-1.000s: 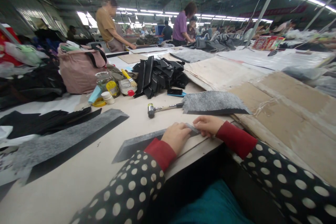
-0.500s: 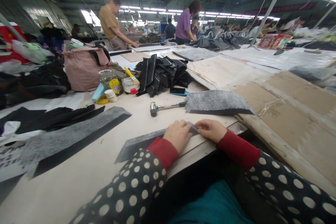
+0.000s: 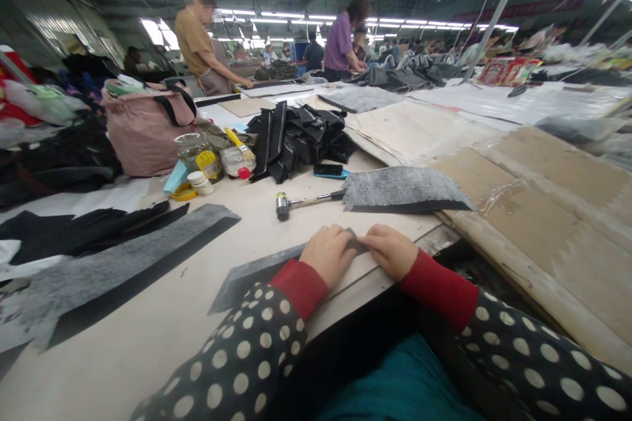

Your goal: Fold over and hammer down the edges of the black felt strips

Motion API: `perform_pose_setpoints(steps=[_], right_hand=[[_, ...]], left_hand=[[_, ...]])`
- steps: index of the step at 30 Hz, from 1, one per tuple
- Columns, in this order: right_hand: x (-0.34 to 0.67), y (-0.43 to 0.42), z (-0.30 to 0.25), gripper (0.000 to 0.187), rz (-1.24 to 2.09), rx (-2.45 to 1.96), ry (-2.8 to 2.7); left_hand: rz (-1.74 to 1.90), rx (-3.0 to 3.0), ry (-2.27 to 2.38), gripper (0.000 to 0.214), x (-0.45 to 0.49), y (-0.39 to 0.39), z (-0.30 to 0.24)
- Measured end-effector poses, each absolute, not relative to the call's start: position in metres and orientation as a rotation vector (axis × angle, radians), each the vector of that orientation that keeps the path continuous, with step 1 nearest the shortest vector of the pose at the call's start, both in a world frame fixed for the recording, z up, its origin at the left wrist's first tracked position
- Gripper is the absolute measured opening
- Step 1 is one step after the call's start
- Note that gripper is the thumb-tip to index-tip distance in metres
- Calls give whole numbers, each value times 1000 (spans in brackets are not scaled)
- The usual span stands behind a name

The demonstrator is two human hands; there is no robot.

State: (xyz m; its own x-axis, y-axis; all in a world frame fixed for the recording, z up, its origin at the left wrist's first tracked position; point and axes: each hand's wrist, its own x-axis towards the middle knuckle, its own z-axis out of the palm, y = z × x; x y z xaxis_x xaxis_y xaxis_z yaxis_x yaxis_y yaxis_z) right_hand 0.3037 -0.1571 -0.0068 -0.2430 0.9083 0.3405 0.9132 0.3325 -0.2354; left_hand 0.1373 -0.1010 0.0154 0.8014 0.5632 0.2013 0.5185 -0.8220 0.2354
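Observation:
A narrow grey felt strip lies along the near edge of the table. My left hand rests on its right end with the fingers curled and pressed down on it. My right hand pinches the same end from the right, fingers closed on the felt. The two hands almost touch. Just beyond them a small hammer lies with its handle under a grey felt panel.
A long grey and black felt piece lies at the left. Farther back are a pile of black pieces, a phone, glue jars and a brush, and a pink bag. Cardboard sheets cover the right. Two people work at the far tables.
My right hand has slid left along the strip's end toward my left hand. The strip itself stays in place.

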Motion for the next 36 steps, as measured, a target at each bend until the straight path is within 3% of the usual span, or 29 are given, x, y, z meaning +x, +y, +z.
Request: perform_pose_setpoints(steps=[6,16,26,32,36], right_hand=[[296,-160,-9,24,-184,-1714,-2305],[310,-172,-9,19,10,-1616,-1992],[294,-177,0,24,-294,-1773,-2284],[299,-192,5,24,-241,-1777,-2297],[311,-183,7,25,0,-1671,-2207]], left_hand=[[373,2923,819,29,139,-103,16],[357,3019,808,30,140,-106,17],[196,3117,745,30,141,-111,21],[189,3109,764,33,139,-113,20],[172,3098,785,33,138,-114,20]])
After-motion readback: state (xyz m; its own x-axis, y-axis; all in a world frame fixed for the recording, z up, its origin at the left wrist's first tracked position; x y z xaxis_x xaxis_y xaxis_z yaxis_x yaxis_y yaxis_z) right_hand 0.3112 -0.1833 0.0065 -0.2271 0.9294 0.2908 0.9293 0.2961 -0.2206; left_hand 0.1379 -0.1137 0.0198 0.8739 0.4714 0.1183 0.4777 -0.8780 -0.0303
